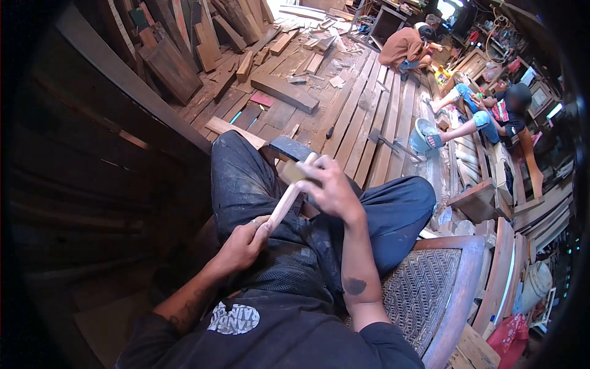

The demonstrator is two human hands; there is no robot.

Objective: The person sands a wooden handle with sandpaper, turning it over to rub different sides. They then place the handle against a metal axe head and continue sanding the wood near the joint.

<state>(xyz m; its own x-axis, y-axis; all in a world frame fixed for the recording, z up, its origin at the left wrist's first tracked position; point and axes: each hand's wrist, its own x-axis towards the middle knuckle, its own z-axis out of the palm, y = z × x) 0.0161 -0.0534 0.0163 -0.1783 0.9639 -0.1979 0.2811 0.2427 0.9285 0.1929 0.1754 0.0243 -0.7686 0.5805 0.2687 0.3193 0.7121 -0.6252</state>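
Note:
A pale wooden stick (284,207) slants up and away over my lap. My left hand (244,245) is closed round its near, lower end. Close to the far end, my right hand (335,187) presses a tan piece that looks like folded sandpaper (294,172) against the wood; the fingers are partly blurred. Just beyond the stick's far end is a dark, worn block (289,147), partly hidden by the hands and stick. My crossed legs in dark trousers lie below and around both hands.
A hammer-like tool (384,140) lies on the plank floor (353,138), near a grey-blue bucket (424,136). A thick beam (284,92) lies ahead. A woven-panel chair part (424,286) is at my right. Several people sit or crouch at the upper right. Boards lean upper left.

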